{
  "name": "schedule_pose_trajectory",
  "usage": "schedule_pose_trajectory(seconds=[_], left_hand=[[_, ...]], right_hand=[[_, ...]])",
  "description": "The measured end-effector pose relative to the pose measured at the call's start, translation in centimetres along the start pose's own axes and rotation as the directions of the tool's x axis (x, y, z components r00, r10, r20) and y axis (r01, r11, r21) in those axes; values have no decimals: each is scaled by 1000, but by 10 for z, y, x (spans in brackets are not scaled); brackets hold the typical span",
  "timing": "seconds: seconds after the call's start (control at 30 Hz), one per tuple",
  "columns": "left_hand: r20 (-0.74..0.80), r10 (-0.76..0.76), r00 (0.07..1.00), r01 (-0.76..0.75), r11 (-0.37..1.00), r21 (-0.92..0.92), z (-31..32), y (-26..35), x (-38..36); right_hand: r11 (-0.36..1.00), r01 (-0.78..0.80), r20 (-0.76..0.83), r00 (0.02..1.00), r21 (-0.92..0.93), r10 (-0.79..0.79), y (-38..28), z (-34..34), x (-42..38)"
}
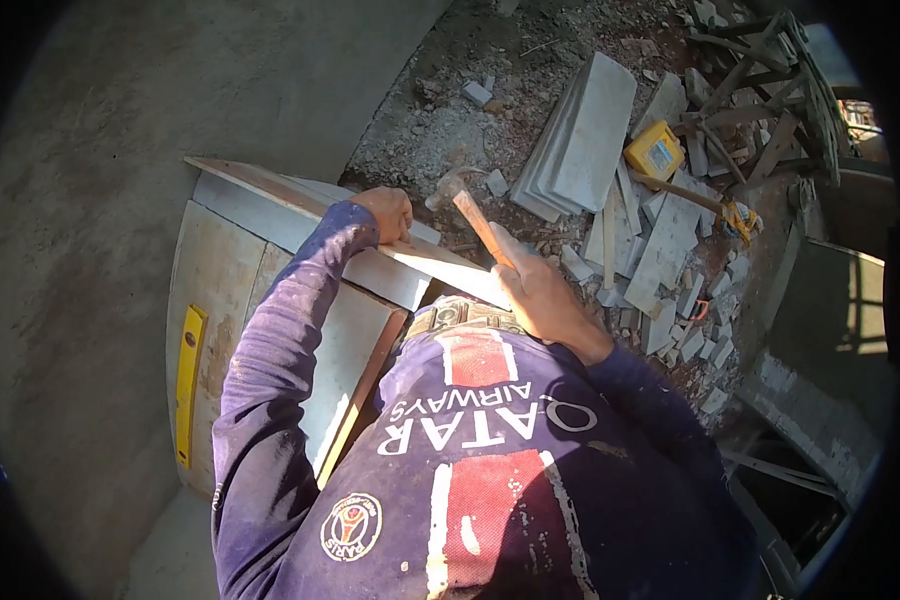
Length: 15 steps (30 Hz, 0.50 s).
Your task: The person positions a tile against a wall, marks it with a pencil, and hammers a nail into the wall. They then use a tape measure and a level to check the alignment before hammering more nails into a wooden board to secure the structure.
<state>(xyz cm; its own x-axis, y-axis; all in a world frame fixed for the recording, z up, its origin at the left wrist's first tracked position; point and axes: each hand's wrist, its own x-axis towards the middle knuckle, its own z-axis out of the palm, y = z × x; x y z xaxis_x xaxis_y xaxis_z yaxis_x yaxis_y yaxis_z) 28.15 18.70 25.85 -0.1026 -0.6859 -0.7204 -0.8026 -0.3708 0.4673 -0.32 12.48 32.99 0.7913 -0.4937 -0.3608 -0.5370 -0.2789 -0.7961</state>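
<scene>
My right hand (548, 298) is closed around the wooden handle of a hammer (483, 228). The hammer's head, blurred, points away from me above the rubble. My left hand (385, 212) is curled at a long thin wooden board (440, 262), its fingertips down against or just beside it. Whatever those fingers pinch is hidden. This board runs along the top edge of a pale panelled structure (355, 345) at my left. A yellow spirit level (190, 385) lies on the structure's wooden face, left of my left sleeve.
Grey slabs (585, 135) lean in a stack beyond my right hand. Near them are a yellow container (655, 152), broken tile pieces (665, 250) and a heap of old timber (760, 80). Rubble covers the ground ahead. A plain grey surface (170, 80) spreads at left.
</scene>
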Motion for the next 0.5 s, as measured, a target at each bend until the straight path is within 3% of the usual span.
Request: schedule_pose_trajectory(seconds=[0.03,0.07,0.13,0.17,0.2,0.27,0.3,0.33,0.37,0.4,0.47,0.5], left_hand=[[-33,27,999,-25,996,82,0,1,-1],[-28,29,999,-27,995,93,2,0,-2],[0,41,999,-41,999,-10,-3,-2,0],[-73,55,996,-57,998,-20,-2,1,-5],[-76,34,997,-36,999,-36,1,3,-10],[-241,-18,970,-35,977,-212,-3,11,-15],[-369,-23,929,-81,961,-263,-4,15,-21],[-371,-36,928,-68,962,-263,-5,19,-30],[-606,-41,795,-151,953,-264,-3,27,-40],[-795,-51,605,-236,942,-239,1,34,-49],[-917,-86,390,-339,913,-229,15,45,-75],[-919,-142,369,-324,907,-270,21,54,-92]], right_hand=[[966,257,70,964,15,-257,23,7,3],[967,255,59,965,20,-255,33,11,1],[991,130,145,980,34,-133,44,5,8],[989,144,155,977,28,-146,40,-2,11],[995,34,120,992,91,-45,29,-7,10],[960,-168,63,985,223,158,11,-14,14],[938,-165,49,986,305,158,13,-19,17],[937,-158,57,987,311,148,11,-24,18],[903,-231,67,973,361,222,9,-31,18],[861,-304,78,951,409,299,9,-37,17],[839,-301,67,950,453,304,28,-38,15],[856,-267,43,960,442,277,33,-41,13]])
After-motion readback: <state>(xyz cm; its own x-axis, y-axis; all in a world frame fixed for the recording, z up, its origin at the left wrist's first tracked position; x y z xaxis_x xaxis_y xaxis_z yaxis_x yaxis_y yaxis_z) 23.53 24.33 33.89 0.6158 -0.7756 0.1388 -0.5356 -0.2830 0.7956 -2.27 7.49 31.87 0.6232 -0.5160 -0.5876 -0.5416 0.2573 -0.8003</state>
